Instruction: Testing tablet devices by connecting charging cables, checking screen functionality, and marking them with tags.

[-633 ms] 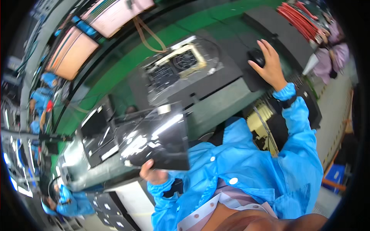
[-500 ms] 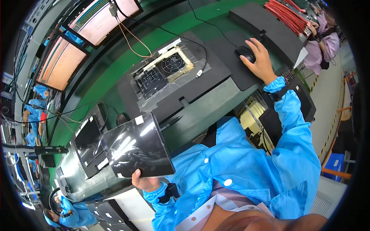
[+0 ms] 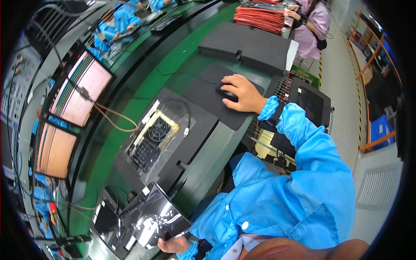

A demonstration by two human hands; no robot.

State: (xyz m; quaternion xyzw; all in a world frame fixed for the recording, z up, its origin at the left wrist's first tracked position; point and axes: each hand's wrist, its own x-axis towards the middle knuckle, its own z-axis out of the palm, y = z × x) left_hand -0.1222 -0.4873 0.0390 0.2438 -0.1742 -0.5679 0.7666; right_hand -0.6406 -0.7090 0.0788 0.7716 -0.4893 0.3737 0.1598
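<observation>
With my left hand [image 3: 174, 245] I grip the lower edge of a thin, glossy black screen panel [image 3: 151, 219], which has a small white sticker at its top corner. The thumb lies on its front; the other fingers are mostly hidden behind it. My right hand [image 3: 243, 93] rests curved over a black computer mouse [image 3: 227, 91] on a dark mouse pad [image 3: 208, 96]. Between the hands lies a black foam board [image 3: 184, 145] with a taped-down test fixture [image 3: 152, 139] and a loose cable plug [image 3: 186, 131]. A black pen [image 3: 178, 187] lies close to the panel.
Two lit monitors [image 3: 81, 92] stand at the left. Another dark panel [image 3: 105, 220] lies beside the held one. A foam block [image 3: 247, 47] and a stack of red sleeves [image 3: 260, 18] sit at the far end, near a person in pink [image 3: 314, 30]. Co-workers in blue [image 3: 115, 26] sit across the line.
The view has swung to the right, so the bench appears turned and shifted leftward and the held panel sits lower. My left hand keeps the panel; my right stays on the mouse.
</observation>
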